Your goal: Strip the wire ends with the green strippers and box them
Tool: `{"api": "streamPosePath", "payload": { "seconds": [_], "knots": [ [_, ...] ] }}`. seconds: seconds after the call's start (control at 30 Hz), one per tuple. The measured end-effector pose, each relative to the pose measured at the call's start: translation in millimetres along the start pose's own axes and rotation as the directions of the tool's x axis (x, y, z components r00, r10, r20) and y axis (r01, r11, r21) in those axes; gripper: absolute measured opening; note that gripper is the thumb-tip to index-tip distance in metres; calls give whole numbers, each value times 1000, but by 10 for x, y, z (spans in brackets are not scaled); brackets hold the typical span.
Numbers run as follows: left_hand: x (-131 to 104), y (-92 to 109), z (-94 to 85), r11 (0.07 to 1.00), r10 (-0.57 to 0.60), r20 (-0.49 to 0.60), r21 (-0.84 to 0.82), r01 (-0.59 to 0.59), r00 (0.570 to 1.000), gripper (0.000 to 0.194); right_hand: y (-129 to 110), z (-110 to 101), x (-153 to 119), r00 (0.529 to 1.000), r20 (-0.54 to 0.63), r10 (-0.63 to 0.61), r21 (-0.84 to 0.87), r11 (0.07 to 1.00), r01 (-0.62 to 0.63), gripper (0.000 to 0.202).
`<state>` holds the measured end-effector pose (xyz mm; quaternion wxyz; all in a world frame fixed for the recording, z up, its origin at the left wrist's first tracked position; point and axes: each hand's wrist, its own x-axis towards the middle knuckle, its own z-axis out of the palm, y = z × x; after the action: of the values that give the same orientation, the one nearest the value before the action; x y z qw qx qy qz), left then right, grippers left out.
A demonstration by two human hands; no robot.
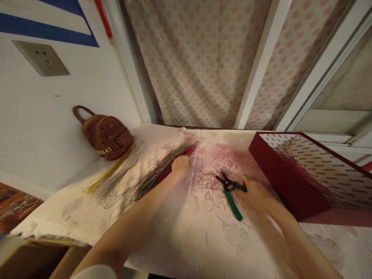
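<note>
My left hand is curled at the right side of a long bundle of thin wires, beside its red strands. Its fingertips are partly hidden, and what they pinch, if anything, cannot be made out. My right hand is closed at the end of one green handle of the wire cutters. Their dark jaws point up and left, with the handles spread apart. Short red and dark wire clippings lie scattered around the jaws.
A dark red box with a patterned white lining stands at the right, with red and dark wires inside. Yellow strands and grey strands lie at the left. A brown mini backpack leans against the wall. A pale cloth covers the table.
</note>
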<state>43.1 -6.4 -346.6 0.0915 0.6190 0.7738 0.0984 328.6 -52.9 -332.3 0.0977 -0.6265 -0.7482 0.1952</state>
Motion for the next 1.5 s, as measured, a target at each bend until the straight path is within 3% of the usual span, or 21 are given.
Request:
{"api": "streamPosePath", "payload": {
  "seconds": [0.1,0.27,0.43,0.6,0.73,0.93,1.1,1.27,1.5],
  "knots": [
    [-113,-78,-36,997,54,-30,-53,-55,998,21,41,40,34,997,77,14,42,999,-18,24],
    [-167,-228,-66,979,101,-63,-171,-111,993,14,149,111,80,993,70,-97,203,976,81,18],
    [-107,-254,-57,958,107,-119,-252,-134,987,22,190,142,98,992,82,-97,183,980,80,25],
    [60,-175,-258,947,109,-151,-285,-149,983,42,204,162,109,988,92,-121,194,976,102,34],
    [142,-149,-407,975,81,-128,-198,-105,988,37,216,168,101,987,80,-139,223,967,119,37],
    [125,-75,-220,999,-37,-32,27,38,999,32,229,179,90,995,44,-92,225,971,80,30],
    [170,32,-57,996,-60,19,64,59,998,17,199,152,80,993,55,-104,220,971,90,29],
    [52,23,-117,998,48,21,-51,-47,999,12,186,136,66,991,81,-102,184,979,86,30],
    [-90,-62,-295,931,201,-106,-287,-224,974,18,186,166,65,995,67,-68,189,981,54,27]
  ]
}}
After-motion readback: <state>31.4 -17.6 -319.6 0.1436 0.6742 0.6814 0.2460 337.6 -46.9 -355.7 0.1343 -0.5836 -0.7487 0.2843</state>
